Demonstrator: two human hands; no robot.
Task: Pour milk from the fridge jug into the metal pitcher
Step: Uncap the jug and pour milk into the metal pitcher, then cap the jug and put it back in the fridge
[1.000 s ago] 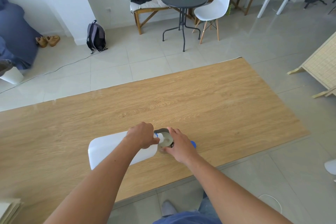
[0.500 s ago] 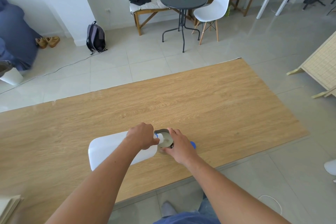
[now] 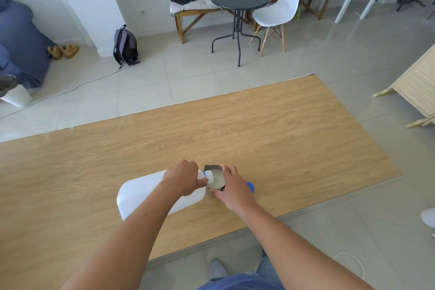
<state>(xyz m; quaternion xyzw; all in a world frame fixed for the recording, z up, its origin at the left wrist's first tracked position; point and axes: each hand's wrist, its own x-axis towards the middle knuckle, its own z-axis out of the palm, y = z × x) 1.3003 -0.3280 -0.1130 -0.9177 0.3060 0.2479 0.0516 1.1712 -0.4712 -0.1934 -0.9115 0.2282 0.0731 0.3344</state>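
No readable text in sight.
The white jug (image 3: 146, 192) I'm tipping shows a plain side, no label or print. The metal pitcher (image 3: 215, 180) by my other hand bears no marking I can make out. The wooden table (image 3: 270, 129) is unmarked too.

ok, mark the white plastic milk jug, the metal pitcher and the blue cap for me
white plastic milk jug (image 3: 141, 193): head view, on its tilted body.
metal pitcher (image 3: 210, 168): head view, on the far rim.
blue cap (image 3: 251, 187): head view, on the part showing past the right hand.
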